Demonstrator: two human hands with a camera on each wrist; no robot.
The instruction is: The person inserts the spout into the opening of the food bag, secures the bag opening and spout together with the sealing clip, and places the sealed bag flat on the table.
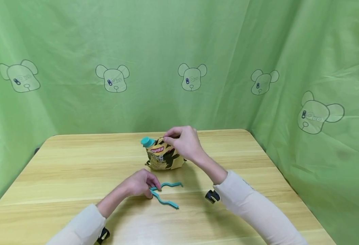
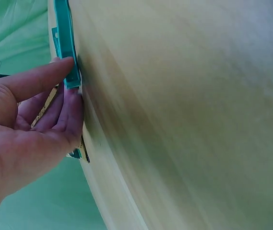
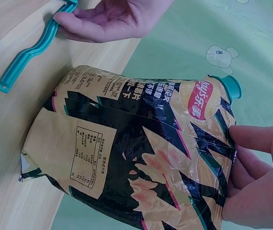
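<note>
A black-and-tan chip bag (image 1: pixel 167 162) stands on the wooden table, its printed back filling much of the right wrist view. At its upper left corner sits a round teal cap (image 3: pixel 232 88). My right hand (image 1: pixel 188 143) pinches the bag's top edge between thumb and fingers. Just in front of the bag, my left hand (image 1: pixel 139 183) holds a teal bag clip (image 1: pixel 168 203) by its joined end. The clip's two wavy arms are spread in a V pointing right, low over the table. In the left wrist view, thumb and fingers grip the clip's end (image 2: pixel 69 72).
The wooden table (image 1: pixel 75 156) has rounded far corners. Green curtains (image 1: pixel 155 37) with bear-head prints hang behind it and along both sides. A black bracket (image 1: pixel 212 196) shows at my right sleeve, and another (image 1: pixel 103 235) at my left.
</note>
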